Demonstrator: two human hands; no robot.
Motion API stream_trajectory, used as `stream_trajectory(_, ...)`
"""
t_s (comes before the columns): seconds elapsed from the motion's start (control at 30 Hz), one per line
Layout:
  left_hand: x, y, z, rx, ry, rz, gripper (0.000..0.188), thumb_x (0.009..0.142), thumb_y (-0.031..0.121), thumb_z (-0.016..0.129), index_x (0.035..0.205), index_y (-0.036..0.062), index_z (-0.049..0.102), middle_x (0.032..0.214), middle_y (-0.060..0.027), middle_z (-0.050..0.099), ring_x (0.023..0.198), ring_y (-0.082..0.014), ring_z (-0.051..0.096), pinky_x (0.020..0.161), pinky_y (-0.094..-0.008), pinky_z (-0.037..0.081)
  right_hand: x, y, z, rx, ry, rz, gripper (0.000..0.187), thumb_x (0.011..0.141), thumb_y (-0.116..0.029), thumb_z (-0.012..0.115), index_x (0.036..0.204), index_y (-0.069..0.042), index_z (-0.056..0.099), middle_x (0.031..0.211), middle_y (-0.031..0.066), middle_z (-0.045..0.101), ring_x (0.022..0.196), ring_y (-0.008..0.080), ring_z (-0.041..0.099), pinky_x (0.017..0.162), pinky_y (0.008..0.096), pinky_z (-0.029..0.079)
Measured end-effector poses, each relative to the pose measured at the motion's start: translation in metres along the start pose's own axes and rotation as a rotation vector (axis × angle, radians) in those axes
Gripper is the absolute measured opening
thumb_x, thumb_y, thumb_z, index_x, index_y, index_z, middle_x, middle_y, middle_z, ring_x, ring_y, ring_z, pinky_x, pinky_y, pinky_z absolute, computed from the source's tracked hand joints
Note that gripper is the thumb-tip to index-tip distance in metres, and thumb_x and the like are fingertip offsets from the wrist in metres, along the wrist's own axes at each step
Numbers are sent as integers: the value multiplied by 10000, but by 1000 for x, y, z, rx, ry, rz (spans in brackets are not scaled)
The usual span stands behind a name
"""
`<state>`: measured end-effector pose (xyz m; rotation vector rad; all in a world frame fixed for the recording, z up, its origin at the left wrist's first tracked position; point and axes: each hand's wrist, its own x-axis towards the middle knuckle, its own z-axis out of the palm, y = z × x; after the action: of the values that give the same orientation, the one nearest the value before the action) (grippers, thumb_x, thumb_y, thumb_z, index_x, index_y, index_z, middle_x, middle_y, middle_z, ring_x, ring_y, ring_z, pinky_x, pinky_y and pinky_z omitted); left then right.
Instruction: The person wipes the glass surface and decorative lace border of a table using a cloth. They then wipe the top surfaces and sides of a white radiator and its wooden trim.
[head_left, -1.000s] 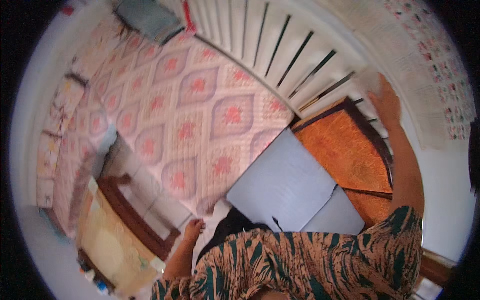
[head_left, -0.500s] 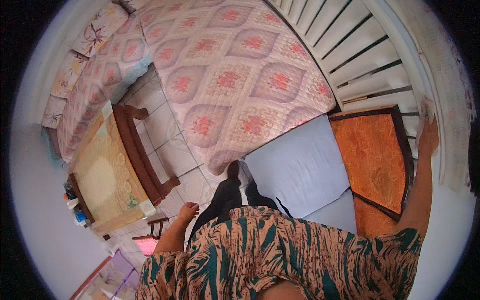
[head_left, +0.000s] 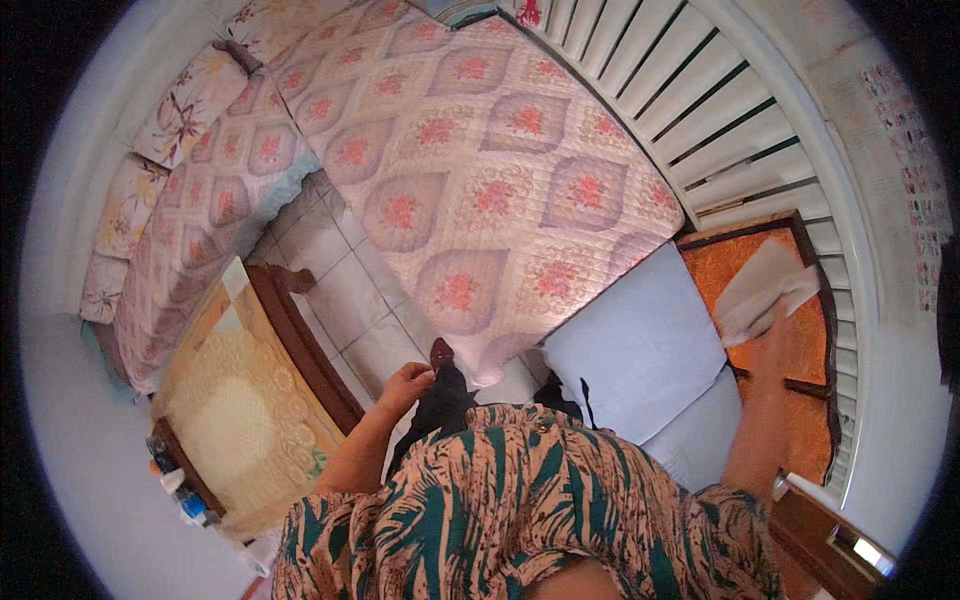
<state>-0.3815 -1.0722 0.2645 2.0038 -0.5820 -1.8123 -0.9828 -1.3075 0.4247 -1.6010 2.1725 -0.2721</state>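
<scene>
My right hand (head_left: 775,335) is stretched out over an orange-topped wooden table (head_left: 800,400) at the right and grips a white cloth (head_left: 760,288) that lies against the table top. My left hand (head_left: 408,382) hangs at my side with the fingers loosely curled and nothing in it, above the white tiled floor (head_left: 340,290). My patterned green and orange shirt (head_left: 520,510) fills the lower middle of the view.
A bed with a pink quilted cover (head_left: 480,170) and a pale blue pillow (head_left: 635,345) lies ahead. White slatted shutters (head_left: 700,110) run along the right wall. A wooden table with a lace cloth (head_left: 235,400) stands at the left, small bottles (head_left: 185,495) at its edge.
My right hand has come down from the shutters onto the orange table top with the white cloth. The view has swung, showing more of the floor and the left table.
</scene>
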Motion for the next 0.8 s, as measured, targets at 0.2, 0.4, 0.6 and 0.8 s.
stream_trajectory(0.2,4,-45,-154,82,165,-210,246,868,264,618,897,27,678,718,-49,616,643,-161,603,546,-319,473,-141,-55,130,1479,-10,561,581,978,-352,493,1426,-29,311,1437,112,382,1309,259,381,1097,397,306)
stream_trajectory(0.4,27,-91,-241,139,346,-344,280,874,261,619,1001,13,646,830,-84,646,718,-186,621,625,-333,489,-182,-90,164,1525,-181,617,580,967,-366,509,1412,-38,333,1417,96,414,1295,261,406,1090,401,323)
stream_trajectory(0.6,57,-34,-180,107,35,-175,344,880,258,620,1105,-2,614,942,-118,677,794,-212,639,704,-346,506,-186,-108,194,1456,-218,548,567,973,-353,501,1414,-38,335,1404,99,433,1286,259,419,1087,396,329)
stream_trajectory(0.8,119,19,-191,514,-207,139,399,851,338,644,1105,30,632,1018,-148,682,986,-265,644,844,-349,502,-186,-172,199,1532,-70,558,545,991,-364,450,1392,-8,351,1383,120,449,1263,266,439,1074,384,335)
